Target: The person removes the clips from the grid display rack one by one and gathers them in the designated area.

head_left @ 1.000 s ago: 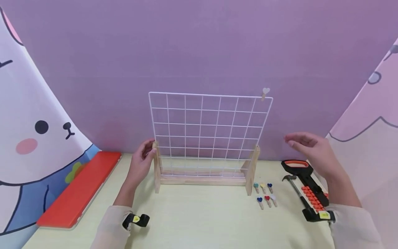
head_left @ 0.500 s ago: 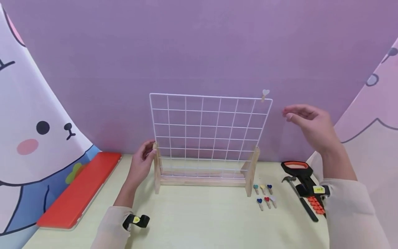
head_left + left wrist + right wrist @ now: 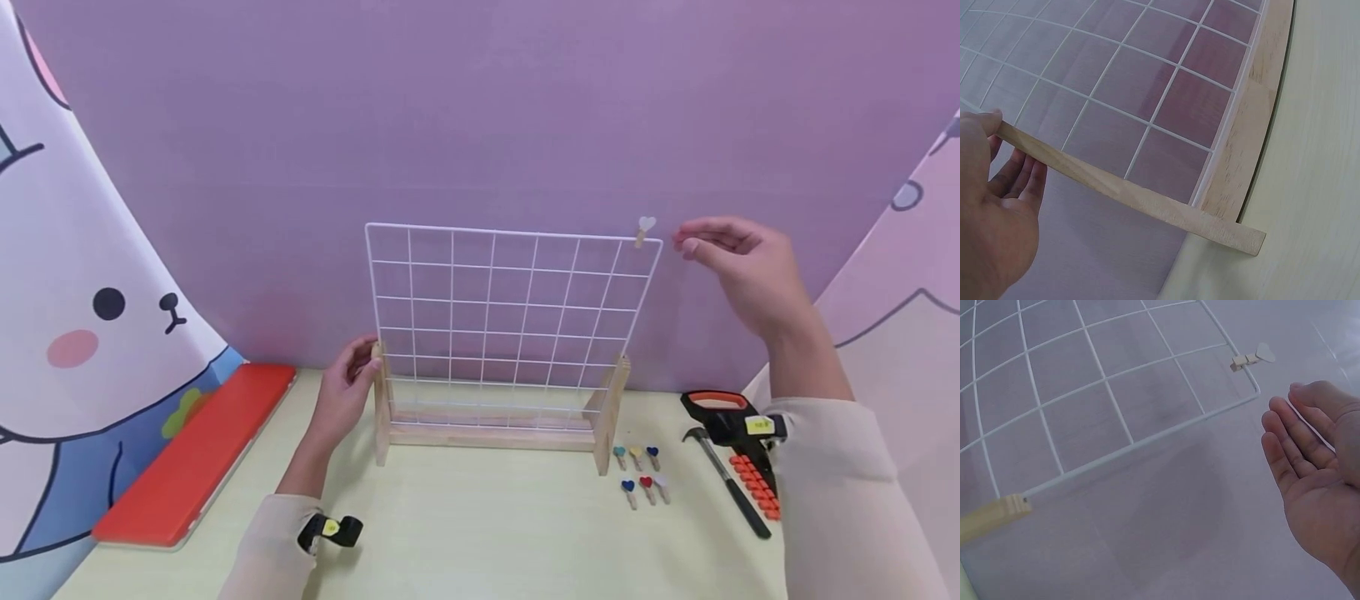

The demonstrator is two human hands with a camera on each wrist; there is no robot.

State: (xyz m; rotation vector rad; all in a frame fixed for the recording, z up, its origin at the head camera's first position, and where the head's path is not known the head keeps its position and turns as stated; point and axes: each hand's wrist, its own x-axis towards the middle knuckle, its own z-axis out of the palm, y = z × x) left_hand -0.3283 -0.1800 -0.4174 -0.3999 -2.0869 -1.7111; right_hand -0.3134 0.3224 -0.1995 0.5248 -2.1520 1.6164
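Note:
A white wire grid (image 3: pixel 510 232) stands upright in a wooden stand (image 3: pixel 491 438) on the table. My left hand (image 3: pixel 345 387) grips the top of the stand's left upright (image 3: pixel 1129 192), thumb on the near side and fingers behind. A wooden mini clothespin with a white heart (image 3: pixel 1249 360) is clipped to the grid's top bar by the right corner. Just right of that corner hovers my right hand (image 3: pixel 750 271), its fingers loosely bent and holding nothing. In the right wrist view its fingertips (image 3: pixel 1277 406) point toward the clothespin, apart from it.
Several heart clothespins (image 3: pixel 628 487) lie in two rows right of the stand. Beyond them are a hammer (image 3: pixel 738 492), a black-and-orange saw handle (image 3: pixel 718 402) and an orange ridged piece (image 3: pixel 753 483). A red flat panel (image 3: pixel 198 454) lies at left. A purple backdrop (image 3: pixel 480 108) rises behind.
My right hand has risen from above the tools and moved slightly left, up to the grid's top right corner. The left hand keeps its grip on the upright.

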